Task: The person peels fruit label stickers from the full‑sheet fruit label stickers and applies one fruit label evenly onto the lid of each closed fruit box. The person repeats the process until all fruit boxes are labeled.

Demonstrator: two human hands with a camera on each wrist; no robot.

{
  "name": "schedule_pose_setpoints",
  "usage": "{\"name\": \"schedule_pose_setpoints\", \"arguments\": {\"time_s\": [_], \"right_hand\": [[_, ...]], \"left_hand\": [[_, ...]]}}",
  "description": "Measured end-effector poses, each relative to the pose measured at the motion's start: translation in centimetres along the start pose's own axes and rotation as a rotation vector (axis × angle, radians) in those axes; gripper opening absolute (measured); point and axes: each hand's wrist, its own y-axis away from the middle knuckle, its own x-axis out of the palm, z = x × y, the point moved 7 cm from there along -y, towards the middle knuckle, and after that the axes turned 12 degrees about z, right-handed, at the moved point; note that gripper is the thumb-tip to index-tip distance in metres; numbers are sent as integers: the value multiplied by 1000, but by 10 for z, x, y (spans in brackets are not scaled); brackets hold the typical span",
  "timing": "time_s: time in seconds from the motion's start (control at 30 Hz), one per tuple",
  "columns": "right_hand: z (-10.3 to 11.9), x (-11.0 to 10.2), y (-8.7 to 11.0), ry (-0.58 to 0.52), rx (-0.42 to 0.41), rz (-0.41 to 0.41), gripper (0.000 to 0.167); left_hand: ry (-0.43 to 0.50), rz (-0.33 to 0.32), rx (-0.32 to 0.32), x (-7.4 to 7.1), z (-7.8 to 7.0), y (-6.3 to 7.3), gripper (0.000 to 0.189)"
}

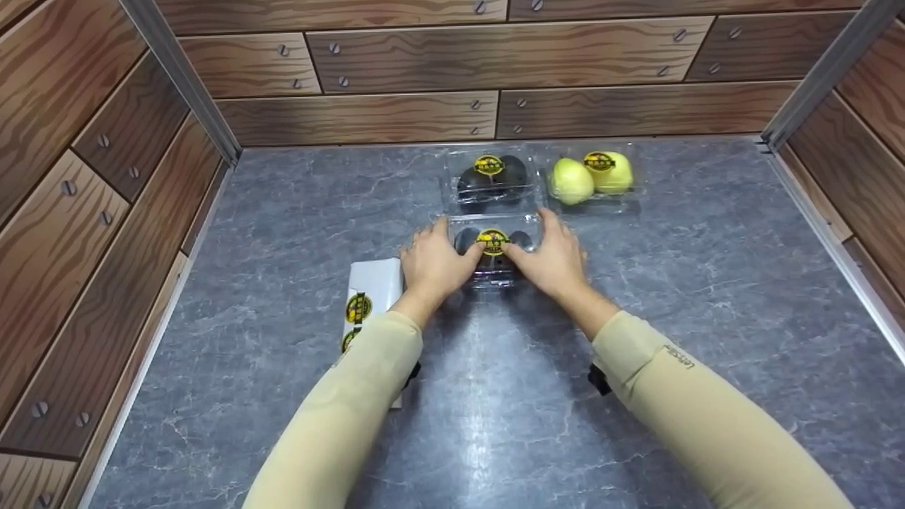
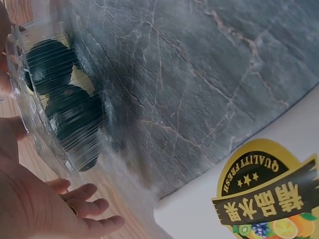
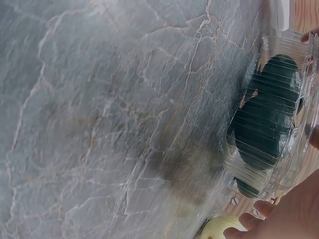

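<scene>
A clear plastic clamshell box (image 1: 495, 276) with dark green fruits (image 3: 264, 124), which look like avocados, lies between my two hands. A round black-and-yellow label (image 1: 493, 242) is on its lid. My left hand (image 1: 435, 261) is at the box's left side, thumb pressing the label's left edge; in the left wrist view several of its fingers (image 2: 87, 204) extend loosely beside the box. From the right side, my right hand (image 1: 555, 261) lays its thumb on the label's other edge, with its index finger by the far right corner. The fruits' lower parts are hidden.
Just behind stand a labelled clamshell (image 1: 527, 159) of dark fruits and, to its right, another with two yellow-green pears (image 1: 573, 182). A white box (image 1: 378, 279) with similar labels lies left, partly under my left forearm. Wood-patterned walls (image 1: 452, 60) enclose the grey marbled table (image 1: 707, 283).
</scene>
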Motion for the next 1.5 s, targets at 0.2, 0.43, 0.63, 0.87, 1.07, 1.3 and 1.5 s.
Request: {"name": "schedule_pose_setpoints", "arguments": {"time_s": [0.2, 0.43, 0.63, 0.87, 1.07, 1.3, 1.5], "right_hand": [[0, 0, 1, -2, 4, 0, 90], [-6, -4, 4, -57, 8, -23, 82], [-12, -11, 24, -173, 0, -4, 77], [-16, -12, 48, -281, -29, 43, 71], [-21, -8, 55, -385, -17, 105, 73], [-23, -4, 56, -481, -15, 149, 75], [-23, -3, 56, -488, -21, 138, 72]], "left_hand": [[11, -16, 9, -1, 1, 2, 81], [127, -72, 39, -4, 4, 7, 74], [339, -120, 117, -4, 9, 23, 75], [522, -108, 168, -4, 10, 42, 75], [566, -53, 159, 2, 10, 50, 83], [538, -81, 152, 4, 10, 51, 78], [561, -80, 180, 3, 10, 52, 67]]}}
